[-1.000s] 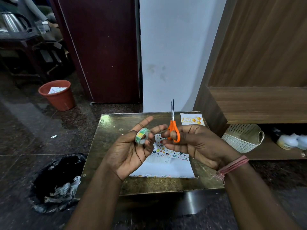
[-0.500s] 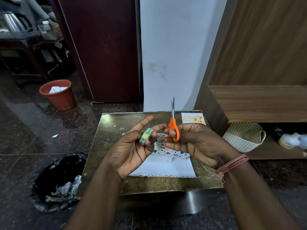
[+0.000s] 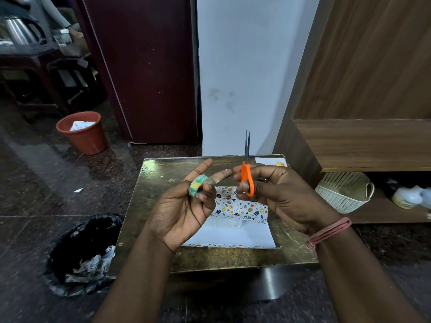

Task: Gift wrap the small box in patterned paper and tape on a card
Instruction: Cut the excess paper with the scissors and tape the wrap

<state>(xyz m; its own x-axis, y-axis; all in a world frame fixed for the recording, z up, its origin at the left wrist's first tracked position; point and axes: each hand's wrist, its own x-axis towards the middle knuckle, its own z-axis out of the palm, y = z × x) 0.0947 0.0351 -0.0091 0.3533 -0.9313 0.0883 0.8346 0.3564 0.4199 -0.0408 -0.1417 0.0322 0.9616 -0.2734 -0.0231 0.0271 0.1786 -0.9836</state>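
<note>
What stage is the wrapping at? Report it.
Done: paper folded partly over the box on the table. In hand: left hand holds the tape roll, a strip pulled toward the right hand, which grips the scissors. Left: cut the strip, tape the seams, fix on the card, lying at the far corner.

This looks like a room in a home: a dark polished stone floor, a maroon door beside a white wall, a wooden shelf unit holding a woven basket, a steel kettle on a side table, and a terracotta-coloured bin.
</note>
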